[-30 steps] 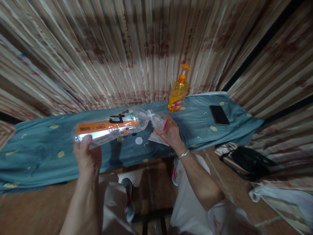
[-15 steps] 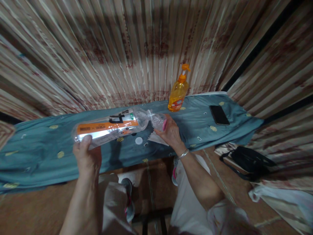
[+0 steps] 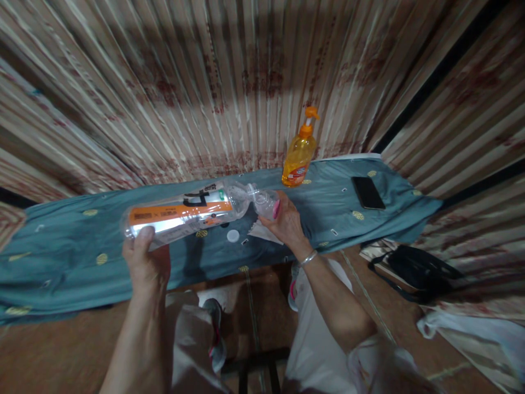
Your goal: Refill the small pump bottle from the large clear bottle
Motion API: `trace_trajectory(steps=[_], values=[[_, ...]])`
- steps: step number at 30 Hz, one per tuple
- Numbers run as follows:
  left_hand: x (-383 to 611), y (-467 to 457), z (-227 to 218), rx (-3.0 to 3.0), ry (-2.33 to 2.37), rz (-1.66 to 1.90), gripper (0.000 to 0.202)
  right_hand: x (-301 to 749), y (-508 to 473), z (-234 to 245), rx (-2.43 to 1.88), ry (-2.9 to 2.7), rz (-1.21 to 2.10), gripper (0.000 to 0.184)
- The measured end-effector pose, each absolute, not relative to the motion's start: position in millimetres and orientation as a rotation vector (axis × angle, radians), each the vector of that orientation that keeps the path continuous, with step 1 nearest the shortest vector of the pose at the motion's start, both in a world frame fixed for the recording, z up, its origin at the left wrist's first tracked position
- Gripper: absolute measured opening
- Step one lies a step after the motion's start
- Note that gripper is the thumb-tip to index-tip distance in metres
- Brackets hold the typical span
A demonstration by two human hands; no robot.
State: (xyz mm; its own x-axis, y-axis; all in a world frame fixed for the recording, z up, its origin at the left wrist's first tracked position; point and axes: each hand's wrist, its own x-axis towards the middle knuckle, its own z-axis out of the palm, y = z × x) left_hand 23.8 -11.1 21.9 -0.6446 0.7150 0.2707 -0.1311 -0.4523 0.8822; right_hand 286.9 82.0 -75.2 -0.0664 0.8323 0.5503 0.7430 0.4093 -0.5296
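I hold a clear plastic bottle (image 3: 184,213) with an orange label sideways above a bench covered in teal cloth (image 3: 61,251). My left hand (image 3: 145,262) grips the bottle's base end, thumb on top. My right hand (image 3: 285,221) is closed round the neck end, where a small pink thing (image 3: 276,208) shows at the mouth. A white cap (image 3: 233,236) lies on the cloth below the bottle. White paper or tissue (image 3: 262,232) lies under my right hand.
An orange pump bottle of liquid soap (image 3: 299,154) stands at the back of the cloth. A black phone (image 3: 368,192) lies flat to the right. A black bag (image 3: 414,271) and a white bag (image 3: 471,334) rest on the floor at right. Striped curtains hang behind.
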Motion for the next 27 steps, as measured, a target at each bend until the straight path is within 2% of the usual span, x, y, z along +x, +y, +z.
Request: trace_trajectory(steps=[16, 27], values=[[19.3, -9.7, 18.9, 0.833, 1.177, 2.136, 0.059, 287.9, 81.9, -74.2, -1.36, -1.833, 0.15, 0.078], [17.4, -10.0, 16.6, 0.826, 1.166, 2.15, 0.05, 289.1, 82.6, -76.7, -1.348, -1.846, 0.144, 0.077]])
